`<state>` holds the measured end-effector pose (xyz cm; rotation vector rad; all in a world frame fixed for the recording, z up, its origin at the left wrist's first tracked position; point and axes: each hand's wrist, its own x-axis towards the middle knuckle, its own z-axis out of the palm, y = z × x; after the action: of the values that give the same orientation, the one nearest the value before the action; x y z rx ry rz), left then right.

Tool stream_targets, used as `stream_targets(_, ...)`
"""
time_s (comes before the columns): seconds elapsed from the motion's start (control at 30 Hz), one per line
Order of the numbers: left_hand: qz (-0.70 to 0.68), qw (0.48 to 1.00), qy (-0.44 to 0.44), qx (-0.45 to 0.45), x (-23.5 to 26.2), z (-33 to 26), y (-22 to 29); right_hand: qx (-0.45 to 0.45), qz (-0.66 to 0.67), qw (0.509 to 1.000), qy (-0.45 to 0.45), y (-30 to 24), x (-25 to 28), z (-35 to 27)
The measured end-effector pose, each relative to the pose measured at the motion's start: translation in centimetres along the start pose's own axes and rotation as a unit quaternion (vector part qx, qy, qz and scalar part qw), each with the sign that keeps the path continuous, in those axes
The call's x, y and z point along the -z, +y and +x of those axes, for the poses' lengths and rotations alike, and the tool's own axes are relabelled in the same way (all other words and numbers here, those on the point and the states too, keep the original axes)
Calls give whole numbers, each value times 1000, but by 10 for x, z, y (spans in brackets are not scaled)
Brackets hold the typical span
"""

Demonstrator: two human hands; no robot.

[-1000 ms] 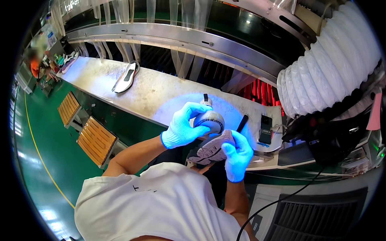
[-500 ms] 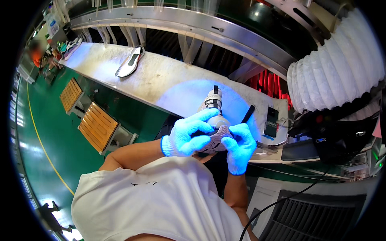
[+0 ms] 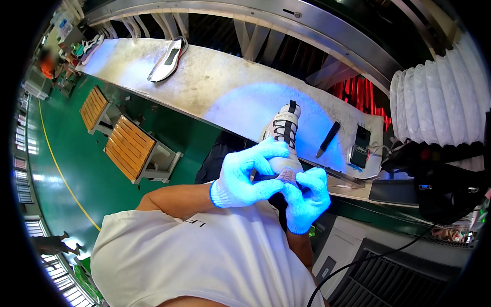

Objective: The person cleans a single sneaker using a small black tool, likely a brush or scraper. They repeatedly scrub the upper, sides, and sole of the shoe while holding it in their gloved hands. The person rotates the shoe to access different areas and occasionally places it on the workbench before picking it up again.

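A light grey sneaker [image 3: 284,134] with black laces and a black heel tab points its toe at me, its heel over the bench. Both of my hands wear white knit gloves that glow blue under the lamp. With bent fingers, my left hand [image 3: 250,173] grips the left side of the toe. On the other side, my right hand [image 3: 308,197] pinches the toe edge with thumb and fingers. Between the two hands shows the ridged pinkish-grey toe end of the sole [image 3: 289,177]. Most of the underside is hidden.
On the pale bench [image 3: 220,77] lie a dark knife-like tool [image 3: 328,139], black devices with cables [image 3: 361,147] and a white shoe sole [image 3: 169,62]. Slatted stools [image 3: 130,148] stand left. A white hose [image 3: 434,102] and red-lit machine [image 3: 358,97] are beyond. A person [image 3: 48,66] sits far left.
My view has shifted, so the bench and tool sit differently in the picture. More of the sneaker's laced upper shows now. Both hands stay on the toe, with the fingers slightly rearranged.
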<state>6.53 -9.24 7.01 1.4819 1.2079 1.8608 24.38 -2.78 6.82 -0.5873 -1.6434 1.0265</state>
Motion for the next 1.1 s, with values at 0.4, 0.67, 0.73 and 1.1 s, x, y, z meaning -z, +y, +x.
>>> stream_targets(0.4,21,999,-22,-15,4,11,-2,24,-35,999,16,5,-2,0)
stream_targets(0.67,0,994,-57,97,20,10,-4,-155,71,981,94,-12,-21,-6)
stream_targets(0.73,-23,983,-135,120,30,22,-4,-144,43,986,75,-12,-24,-7)
stream_targets(1.1,-76,957,-178,217,49,30,-4,-110,6,994,-2,-11,-36,-5)
